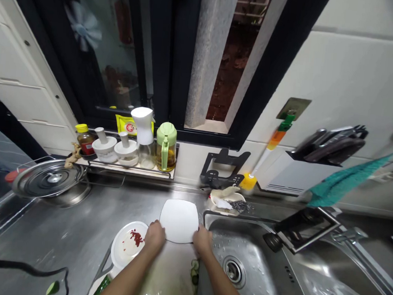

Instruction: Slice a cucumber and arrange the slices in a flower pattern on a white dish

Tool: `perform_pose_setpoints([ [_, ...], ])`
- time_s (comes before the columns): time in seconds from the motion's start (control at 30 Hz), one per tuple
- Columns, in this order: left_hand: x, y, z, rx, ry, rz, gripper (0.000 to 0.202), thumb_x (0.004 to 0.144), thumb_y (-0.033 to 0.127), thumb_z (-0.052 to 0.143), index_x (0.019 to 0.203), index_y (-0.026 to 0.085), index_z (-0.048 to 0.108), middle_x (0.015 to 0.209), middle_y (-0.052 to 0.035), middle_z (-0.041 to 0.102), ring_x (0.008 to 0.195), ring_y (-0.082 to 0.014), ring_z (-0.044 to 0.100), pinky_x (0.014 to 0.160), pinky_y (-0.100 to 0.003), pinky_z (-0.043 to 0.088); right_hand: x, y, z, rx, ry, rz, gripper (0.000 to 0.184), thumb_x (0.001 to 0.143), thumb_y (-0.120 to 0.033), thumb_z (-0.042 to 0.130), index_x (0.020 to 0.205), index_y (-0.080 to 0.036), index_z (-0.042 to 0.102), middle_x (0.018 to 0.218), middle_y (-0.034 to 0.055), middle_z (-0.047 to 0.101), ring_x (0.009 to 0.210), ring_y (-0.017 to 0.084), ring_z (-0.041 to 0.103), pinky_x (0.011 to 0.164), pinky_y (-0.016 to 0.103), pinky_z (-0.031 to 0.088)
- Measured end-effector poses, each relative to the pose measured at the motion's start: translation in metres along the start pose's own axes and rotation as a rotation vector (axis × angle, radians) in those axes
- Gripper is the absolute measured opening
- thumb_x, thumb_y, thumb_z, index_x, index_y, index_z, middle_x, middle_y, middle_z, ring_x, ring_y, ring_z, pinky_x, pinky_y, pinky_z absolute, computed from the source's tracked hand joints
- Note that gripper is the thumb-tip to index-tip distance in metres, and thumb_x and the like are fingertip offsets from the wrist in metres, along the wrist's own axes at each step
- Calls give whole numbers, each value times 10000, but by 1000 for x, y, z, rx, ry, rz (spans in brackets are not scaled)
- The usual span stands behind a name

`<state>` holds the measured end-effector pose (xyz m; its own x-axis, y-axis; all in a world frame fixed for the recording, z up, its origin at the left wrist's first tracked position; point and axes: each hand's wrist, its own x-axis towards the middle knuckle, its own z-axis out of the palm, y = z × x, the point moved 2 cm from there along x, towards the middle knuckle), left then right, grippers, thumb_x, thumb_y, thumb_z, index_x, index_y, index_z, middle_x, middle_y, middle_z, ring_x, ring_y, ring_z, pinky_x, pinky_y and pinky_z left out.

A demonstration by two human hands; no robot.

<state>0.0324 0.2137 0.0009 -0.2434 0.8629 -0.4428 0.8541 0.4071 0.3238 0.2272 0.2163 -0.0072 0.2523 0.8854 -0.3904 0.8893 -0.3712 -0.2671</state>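
Observation:
A white square plate with rounded corners (pixel 179 220) is between my two hands at the back of the counter, beside the sink. My left hand (pixel 155 236) grips its left near corner, fingers closed round the rim. On the opposite corner, my right hand (pixel 203 240) is closed in the same way. Nothing lies on the plate. Just left of my left hand stands a white round bowl (pixel 119 246) with small red chopped pieces in it. Under my forearms is a pale, wet-looking board (pixel 167 278), partly hidden by my arms.
The steel sink (pixel 257 272) with its drain opens on the right. A seasoning rack (pixel 135 170) with jars and an oil bottle (pixel 166 149) runs under the window. A pot lid (pixel 51 178) sits at left. A knife holder (pixel 290 174) and a brush (pixel 260 160) hang on the wall.

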Motion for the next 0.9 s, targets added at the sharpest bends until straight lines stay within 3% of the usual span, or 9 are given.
perform_pose_setpoints([
  [0.1, -6, -1, -4, -30, 28, 7, 314, 858, 176, 487, 1112, 42, 613, 1112, -222, 671, 996, -235, 670, 829, -278, 453, -3, 0, -9, 37, 4, 11, 259, 860, -116, 466, 1027, -171, 656, 964, 77, 694, 979, 214, 603, 746, 288, 422],
  [0.2, -18, -5, -10, -69, 50, 25, 286, 858, 181, 489, 1081, 60, 621, 1112, -204, 671, 1004, -231, 659, 843, -274, 437, -15, 0, -18, 66, 20, -11, 355, 792, -57, 423, 1004, -180, 681, 926, 84, 710, 929, 220, 615, 698, 259, 381],
  [0.33, -46, -20, -16, -123, 60, 65, 262, 864, 193, 473, 1060, 93, 617, 1130, -167, 666, 1022, -212, 635, 855, -264, 423, -51, 1, -24, 86, 53, -87, 389, 765, -35, 386, 1006, -136, 674, 906, 87, 712, 882, 201, 607, 821, 274, 351],
  [0.43, -75, -38, -12, -200, 68, 106, 257, 864, 204, 460, 1048, 110, 613, 1124, -149, 664, 1037, -215, 618, 866, -271, 421, -90, 4, -23, 96, 74, -131, 412, 772, -37, 371, 1064, -134, 646, 1021, 85, 701, 966, 200, 584, 899, 275, 321],
  [0.67, -136, -89, 19, -334, 65, 174, 320, 859, 198, 429, 1132, 142, 585, 1107, -118, 672, 1049, -221, 619, 900, -291, 441, -168, 25, 3, 5, 36, -78, 373, 820, -80, 355, 1039, -168, 645, 985, 79, 696, 977, 261, 575, 825, 312, 389],
  [0.9, -148, -133, 65, -304, -4, 180, 310, 868, 171, 450, 1153, 144, 569, 1166, -114, 666, 1090, -185, 623, 933, -232, 433, -197, 39, 38, -67, -13, -60, 389, 823, -49, 362, 1070, -156, 642, 1075, 89, 684, 1066, 266, 561, 855, 314, 411],
])
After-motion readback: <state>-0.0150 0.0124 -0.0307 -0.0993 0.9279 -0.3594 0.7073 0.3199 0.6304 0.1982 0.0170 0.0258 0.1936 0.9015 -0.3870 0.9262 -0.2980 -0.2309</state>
